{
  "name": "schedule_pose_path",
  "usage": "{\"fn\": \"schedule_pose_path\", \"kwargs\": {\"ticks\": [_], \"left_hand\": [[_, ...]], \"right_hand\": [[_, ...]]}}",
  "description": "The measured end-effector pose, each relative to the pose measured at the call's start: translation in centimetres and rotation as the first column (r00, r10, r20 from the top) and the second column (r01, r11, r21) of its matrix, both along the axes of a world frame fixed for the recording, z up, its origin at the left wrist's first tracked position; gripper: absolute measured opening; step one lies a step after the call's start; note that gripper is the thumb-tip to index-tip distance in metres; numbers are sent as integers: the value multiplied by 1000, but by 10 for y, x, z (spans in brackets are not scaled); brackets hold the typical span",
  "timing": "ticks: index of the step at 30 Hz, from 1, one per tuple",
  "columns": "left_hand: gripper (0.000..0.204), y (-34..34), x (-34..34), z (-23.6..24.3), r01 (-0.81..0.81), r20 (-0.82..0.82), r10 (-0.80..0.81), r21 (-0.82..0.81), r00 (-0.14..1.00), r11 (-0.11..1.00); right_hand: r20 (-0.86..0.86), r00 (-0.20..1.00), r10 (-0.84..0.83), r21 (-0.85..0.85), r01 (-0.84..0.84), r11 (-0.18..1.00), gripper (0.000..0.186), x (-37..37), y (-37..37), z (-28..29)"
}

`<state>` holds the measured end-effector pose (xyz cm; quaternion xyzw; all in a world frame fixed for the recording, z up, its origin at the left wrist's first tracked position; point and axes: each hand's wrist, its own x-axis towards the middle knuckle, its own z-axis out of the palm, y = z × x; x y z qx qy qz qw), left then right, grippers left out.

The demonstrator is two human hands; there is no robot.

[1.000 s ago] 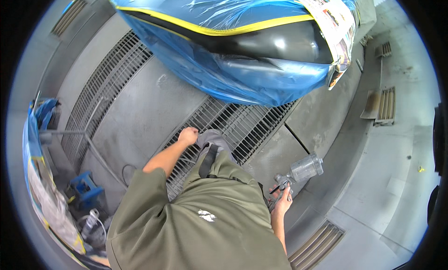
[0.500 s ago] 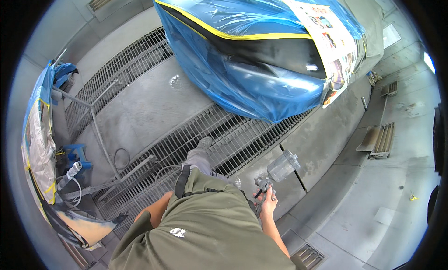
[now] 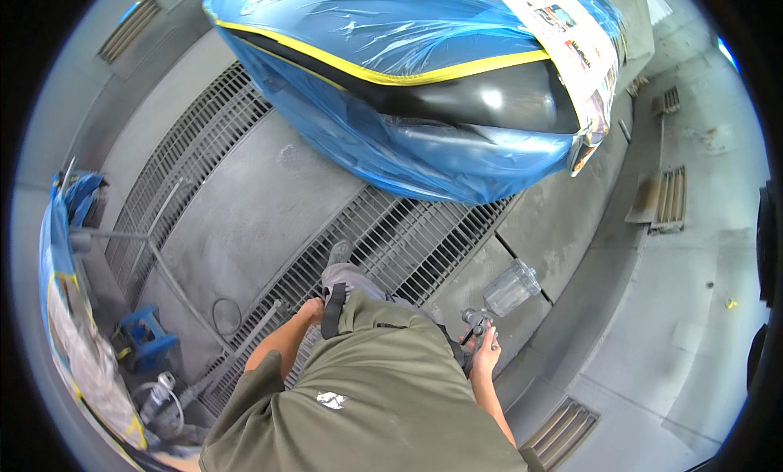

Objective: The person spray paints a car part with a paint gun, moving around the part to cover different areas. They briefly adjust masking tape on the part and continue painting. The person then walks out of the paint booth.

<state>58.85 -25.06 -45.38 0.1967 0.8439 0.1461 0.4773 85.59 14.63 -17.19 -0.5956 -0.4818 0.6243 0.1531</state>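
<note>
My right hand (image 3: 486, 350) grips a grey spray gun (image 3: 477, 323) low on the right, with a translucent cup (image 3: 508, 288) sticking out from it. My left hand (image 3: 311, 311) hangs beside my trousers near a black strap, its fingers curled and partly hidden; what they hold, if anything, I cannot make out. Ahead of me stands a large object wrapped in blue plastic film (image 3: 326, 146), with yellow tape (image 3: 367, 70) edging a glossy black strip (image 3: 457, 97) and printed paper (image 3: 575, 56) over its right end. A grey-shoed foot (image 3: 340, 256) shows below me.
Floor grates (image 3: 440, 252) and metal plates (image 3: 245, 195) lie underfoot. At left, masked panels (image 3: 69, 325) rest on a metal stand (image 3: 163, 264) beside a blue plastic object (image 3: 143, 329) and a coiled hose (image 3: 227, 315). A grey wall with vents (image 3: 669, 199) runs along the right.
My left hand has dropped lower from where it was one second ago and has reappeared since half a second ago. The view shifted and came back. The spray gun sits slightly lower and further left.
</note>
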Motion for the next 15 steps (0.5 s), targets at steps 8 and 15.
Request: {"fn": "schedule_pose_path", "kwargs": {"ticks": [8, 15], "left_hand": [[29, -16, -164, 35, -3, 15, 2, 22, 1000, 1000], [31, -20, -299, 23, -132, -263, 122, -21, 957, 991]], "right_hand": [[104, 985, -141, -11, 143, 990, 63, -103, -74, 41], [100, 981, -165, 29, 163, 986, 61, -137, -119, 58]]}}
